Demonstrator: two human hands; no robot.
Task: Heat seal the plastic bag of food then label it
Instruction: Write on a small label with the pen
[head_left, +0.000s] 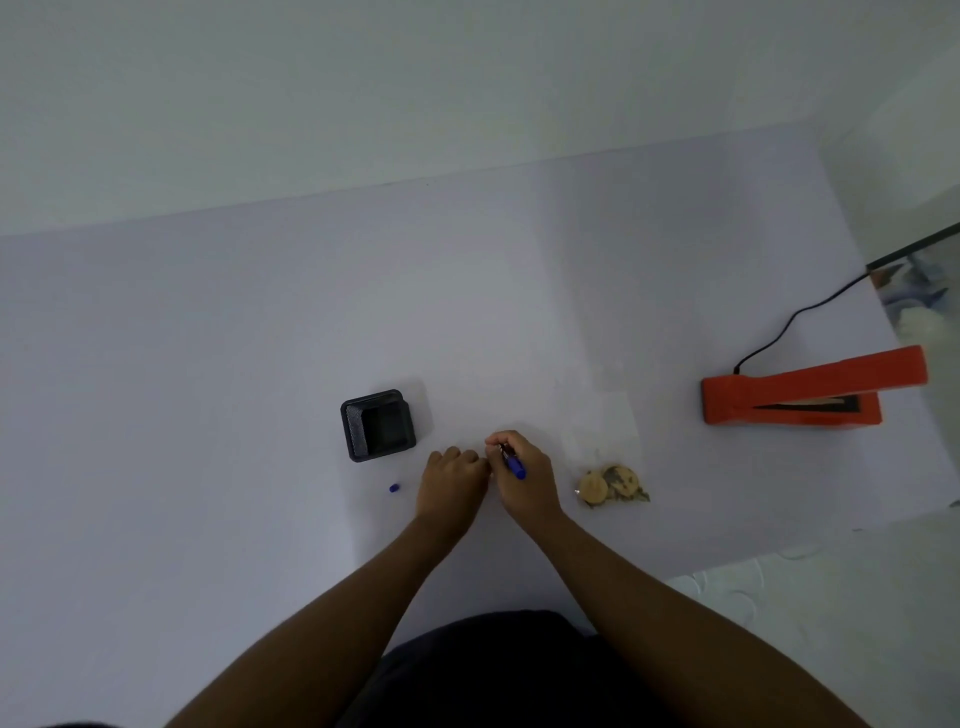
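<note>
The clear plastic bag (605, 447) lies flat on the white table (208, 364) at about 3 o'clock from the hands, cookies (613, 483) at its near end. The black square holder (379, 426) at 10 o'clock looks empty. The right hand (524, 478) grips a blue pen (514, 464); the left hand (452, 480) is curled, touching it. A blue cap (394, 488) lies at 9 o'clock, the red heat sealer (810, 389) with jaws apart far at 2 o'clock

Counted on one pale table (208, 364): two hands, left hand (451, 480) and right hand (524, 480); one blue marker (514, 466); one blue cap (394, 488); one black holder (378, 425); one orange heat sealer (800, 392); one clear bag (602, 431); two cookies (608, 483).
</note>
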